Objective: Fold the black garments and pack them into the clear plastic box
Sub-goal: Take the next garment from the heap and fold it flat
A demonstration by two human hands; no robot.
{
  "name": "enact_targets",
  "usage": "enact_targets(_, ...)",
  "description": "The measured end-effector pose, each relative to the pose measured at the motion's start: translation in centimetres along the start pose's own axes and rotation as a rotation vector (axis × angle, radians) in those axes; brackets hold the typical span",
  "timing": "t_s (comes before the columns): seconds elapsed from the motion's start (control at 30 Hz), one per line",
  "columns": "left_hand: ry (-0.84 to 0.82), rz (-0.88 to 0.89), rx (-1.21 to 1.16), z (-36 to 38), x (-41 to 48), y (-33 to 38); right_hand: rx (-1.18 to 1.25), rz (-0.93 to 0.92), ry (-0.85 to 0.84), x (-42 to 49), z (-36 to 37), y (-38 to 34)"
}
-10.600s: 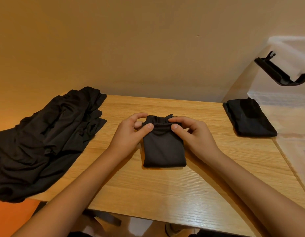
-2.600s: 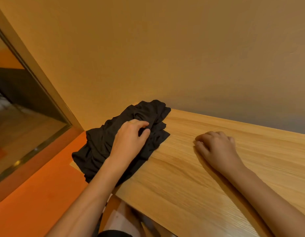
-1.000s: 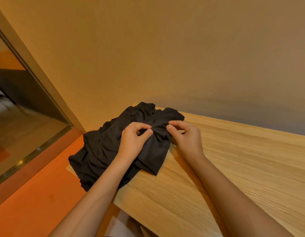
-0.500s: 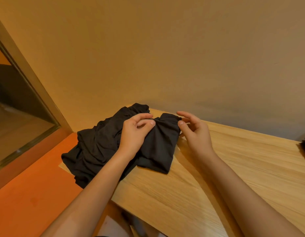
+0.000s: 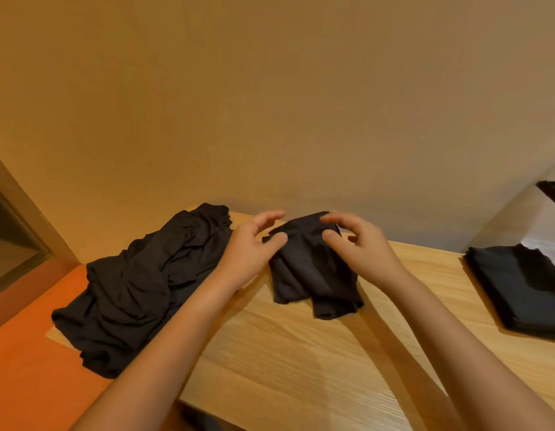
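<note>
A small black garment [image 5: 310,275] hangs between my hands over the wooden table [image 5: 301,353], its lower end resting on the wood. My right hand [image 5: 360,247] pinches its top edge between thumb and fingers. My left hand [image 5: 249,250] holds the left corner, thumb on the cloth and fingers curled above it. A loose pile of black garments [image 5: 139,284] lies on the table's left end. Folded black garments [image 5: 525,287] are stacked at the right. Only a slice of the clear plastic box [image 5: 546,241] shows at the right edge.
A plain wall runs right behind the table. The pile hangs over the table's left edge above an orange floor [image 5: 27,362]. A dark framed panel [image 5: 12,237] stands at far left. The box's black handle [image 5: 554,194] sticks out at the right edge.
Both hands have pulled one garment off the pile and carried it right to the middle of the table. The view has swung right, bringing the folded stack and the box into sight.
</note>
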State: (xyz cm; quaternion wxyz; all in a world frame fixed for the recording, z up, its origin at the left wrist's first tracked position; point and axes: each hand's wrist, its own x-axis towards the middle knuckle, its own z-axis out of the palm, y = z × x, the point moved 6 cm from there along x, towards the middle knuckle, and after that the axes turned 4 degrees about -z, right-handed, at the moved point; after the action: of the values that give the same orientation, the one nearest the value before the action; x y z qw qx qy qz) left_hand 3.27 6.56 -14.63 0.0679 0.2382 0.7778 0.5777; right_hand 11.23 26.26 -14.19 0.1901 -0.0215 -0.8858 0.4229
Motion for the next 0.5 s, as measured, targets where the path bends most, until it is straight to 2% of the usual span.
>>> enact_targets(0.07, -0.113, 0.005, 0.183, 1.2, -1.1, -2.0, -0.162, 0.008, -0.114, -1.9, 0.5, 1.9)
enact_targets(0.17, -0.25, 0.029, 0.433, 2.6, -2.7, -4.4, -0.117, 0.015, -0.216, -4.5, 0.8, 4.1)
enact_targets(0.3, -0.341, 0.058, 0.55, 3.6, -3.7, -5.6, -0.225, -0.082, -0.42, -6.1, 2.2, 5.4)
enact_targets(0.5, -0.176, 0.125, 0.459, 3.4, -2.8, -4.9, -0.251, -0.18, -0.205, -4.8, 1.3, 4.7)
